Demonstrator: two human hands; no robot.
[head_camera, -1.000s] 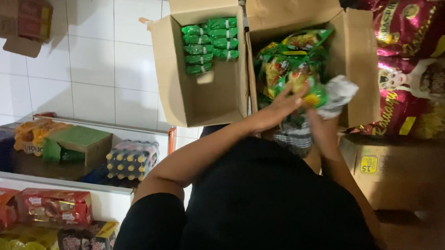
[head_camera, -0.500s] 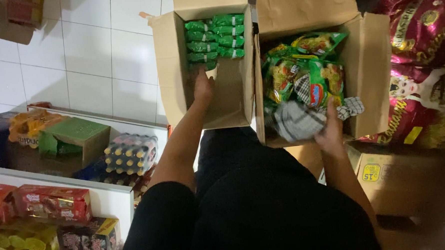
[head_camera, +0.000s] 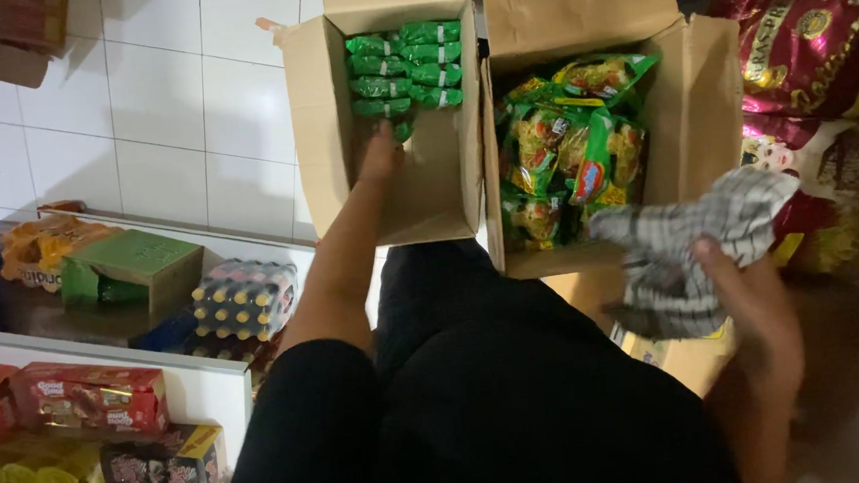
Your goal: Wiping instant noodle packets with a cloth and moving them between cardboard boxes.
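White-tiled floor, 2 cartons: left hand spread, reaching green packets in left carton; right hand pinching checked cloth.

The scene is being lit dimly and unevenly, with the white tiled floor being caught brightest at upper left while the right and lower edges are being lost in shadow. Glare is being thrown off the shiny red sacks. The right hand is being smeared by motion blur.

Packets in left carton, beside noodle carton.
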